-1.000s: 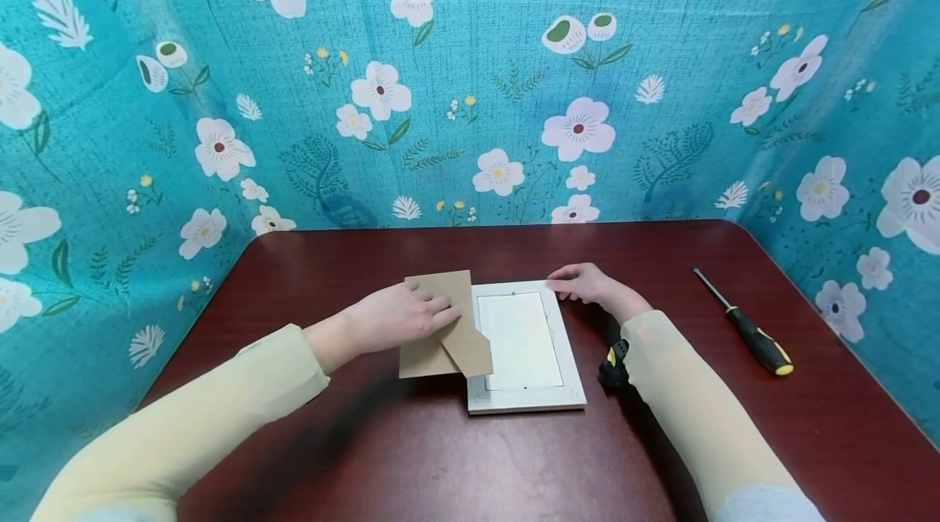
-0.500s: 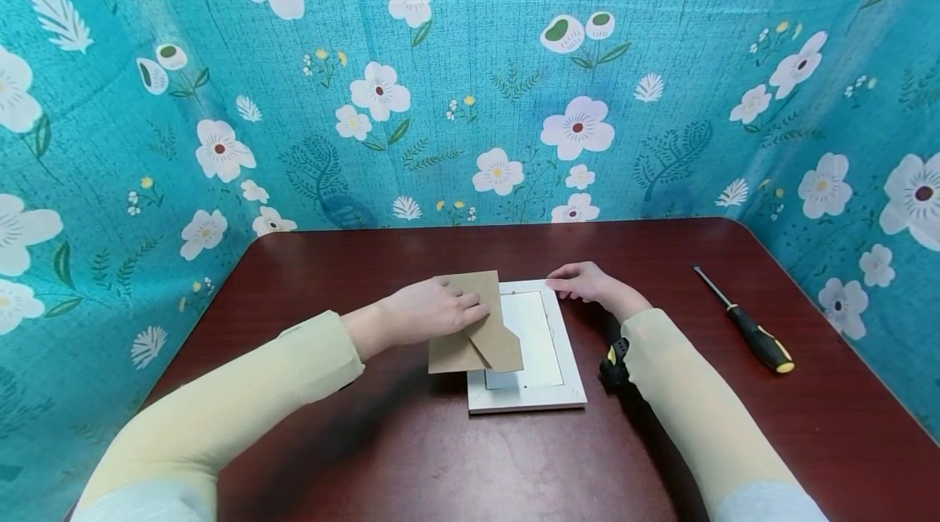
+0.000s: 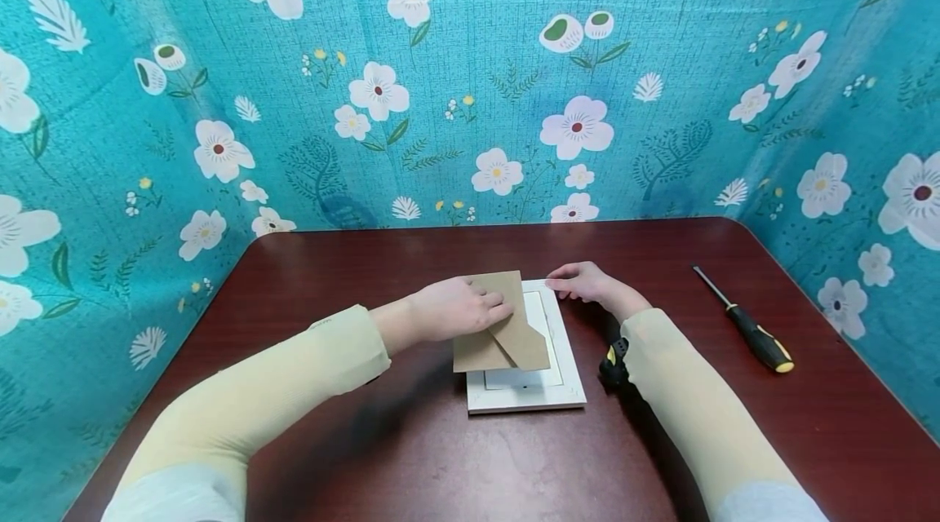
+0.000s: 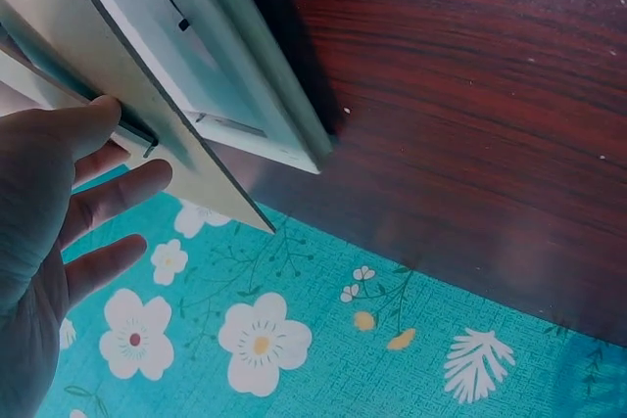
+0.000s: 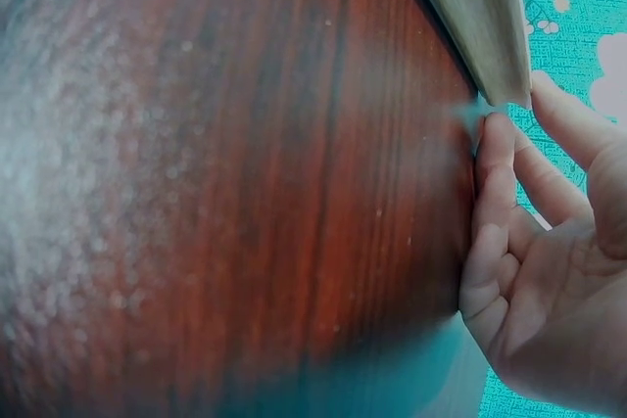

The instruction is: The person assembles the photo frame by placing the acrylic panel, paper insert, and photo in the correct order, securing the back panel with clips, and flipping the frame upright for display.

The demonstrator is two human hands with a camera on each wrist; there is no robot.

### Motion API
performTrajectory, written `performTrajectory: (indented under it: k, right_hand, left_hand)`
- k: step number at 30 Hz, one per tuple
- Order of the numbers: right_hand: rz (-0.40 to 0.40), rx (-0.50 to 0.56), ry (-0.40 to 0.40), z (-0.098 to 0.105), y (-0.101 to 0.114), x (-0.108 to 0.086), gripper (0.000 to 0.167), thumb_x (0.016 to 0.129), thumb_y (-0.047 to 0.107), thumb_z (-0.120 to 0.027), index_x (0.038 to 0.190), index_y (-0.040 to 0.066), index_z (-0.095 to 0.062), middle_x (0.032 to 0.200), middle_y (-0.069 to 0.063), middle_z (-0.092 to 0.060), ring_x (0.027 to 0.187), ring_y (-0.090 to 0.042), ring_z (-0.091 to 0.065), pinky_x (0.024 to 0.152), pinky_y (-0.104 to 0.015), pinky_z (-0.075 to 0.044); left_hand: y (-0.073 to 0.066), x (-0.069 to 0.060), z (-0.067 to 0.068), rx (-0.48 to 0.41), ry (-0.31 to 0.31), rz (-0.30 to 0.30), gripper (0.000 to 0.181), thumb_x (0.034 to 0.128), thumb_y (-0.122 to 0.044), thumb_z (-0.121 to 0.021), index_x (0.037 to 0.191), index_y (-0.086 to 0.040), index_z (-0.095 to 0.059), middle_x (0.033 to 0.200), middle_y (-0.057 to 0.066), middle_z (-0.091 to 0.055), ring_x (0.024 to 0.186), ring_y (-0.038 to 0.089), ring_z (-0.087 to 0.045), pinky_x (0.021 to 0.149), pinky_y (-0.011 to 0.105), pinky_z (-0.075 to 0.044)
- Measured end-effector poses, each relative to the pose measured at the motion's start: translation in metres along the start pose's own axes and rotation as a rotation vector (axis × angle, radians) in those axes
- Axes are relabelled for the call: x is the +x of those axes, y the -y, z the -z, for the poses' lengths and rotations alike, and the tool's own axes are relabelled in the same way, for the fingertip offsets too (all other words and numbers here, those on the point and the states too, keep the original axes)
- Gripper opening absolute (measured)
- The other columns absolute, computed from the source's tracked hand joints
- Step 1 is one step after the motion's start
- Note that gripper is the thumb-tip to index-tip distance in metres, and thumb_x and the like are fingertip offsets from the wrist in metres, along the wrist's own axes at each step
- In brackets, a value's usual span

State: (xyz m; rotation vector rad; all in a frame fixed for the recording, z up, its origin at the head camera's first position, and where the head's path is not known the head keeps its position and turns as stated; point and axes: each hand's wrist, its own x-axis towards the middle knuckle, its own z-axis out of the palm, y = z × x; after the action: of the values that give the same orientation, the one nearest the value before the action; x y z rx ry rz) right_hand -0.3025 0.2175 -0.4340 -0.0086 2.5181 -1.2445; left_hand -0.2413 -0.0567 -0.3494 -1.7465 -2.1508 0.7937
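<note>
A white picture frame lies face down on the table, a pale panel in its opening. My left hand holds a brown backing board over the frame's left part, pinching its stand leg. In the left wrist view the board is tilted and apart from the frame, at least along the visible edge. At the frame's far right corner is my right hand. Its thumb and index finger hold that corner in the right wrist view, the other fingers curled beneath.
A screwdriver with a black and yellow handle lies at the right of the dark red table. Behind the table hangs a teal flowered cloth. A black device sits at my right wrist.
My left hand has moved right with the backing board, which covers more of the frame's opening. The right hand and the frame have stayed in place.
</note>
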Motion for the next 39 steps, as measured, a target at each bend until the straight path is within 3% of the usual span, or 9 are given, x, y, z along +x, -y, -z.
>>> performTrajectory:
  k: [7,11,26,39]
  right_hand:
    - [-0.007,0.002,-0.006,0.000,0.001,0.000,0.041,0.094,0.030,-0.065,0.123,0.000,-0.062,0.085,-0.008,-0.064,0.076,-0.020,-0.052,0.064,-0.029,-0.041]
    - [0.008,0.008,-0.006,0.000,0.003,-0.003,0.039,0.095,0.027,-0.064,0.121,-0.001,-0.062,0.081,-0.006,-0.063,0.071,-0.018,-0.051,0.061,-0.028,-0.039]
    - [0.008,0.027,0.014,0.001,0.005,-0.003,0.039,0.096,0.025,-0.063,0.123,-0.002,-0.061,0.080,-0.005,-0.063,0.070,-0.017,-0.051,0.058,-0.026,-0.037]
    - [0.005,0.020,0.003,0.000,0.003,-0.003,0.038,0.095,0.026,-0.064,0.123,-0.001,-0.061,0.080,-0.005,-0.063,0.070,-0.017,-0.051,0.058,-0.026,-0.038]
  left_hand:
    - [-0.001,0.006,-0.002,0.044,-0.039,0.010,0.033,0.0951,-0.004,-0.057,0.127,-0.015,-0.056,0.098,-0.002,-0.060,0.074,0.012,-0.059,0.064,0.026,-0.048]
    - [-0.004,0.010,-0.002,0.063,-0.059,0.013,0.032,0.0959,-0.005,-0.055,0.127,-0.015,-0.056,0.100,-0.002,-0.060,0.077,0.012,-0.059,0.062,0.025,-0.047]
    - [-0.015,0.033,0.000,0.052,-0.018,-0.009,0.033,0.0989,-0.008,-0.052,0.132,-0.014,-0.053,0.114,-0.001,-0.060,0.086,0.011,-0.061,0.069,0.025,-0.050]
    - [-0.024,0.040,-0.013,0.058,-0.031,0.002,0.028,0.0977,-0.008,-0.053,0.125,-0.016,-0.056,0.101,-0.003,-0.059,0.079,0.011,-0.059,0.064,0.025,-0.050]
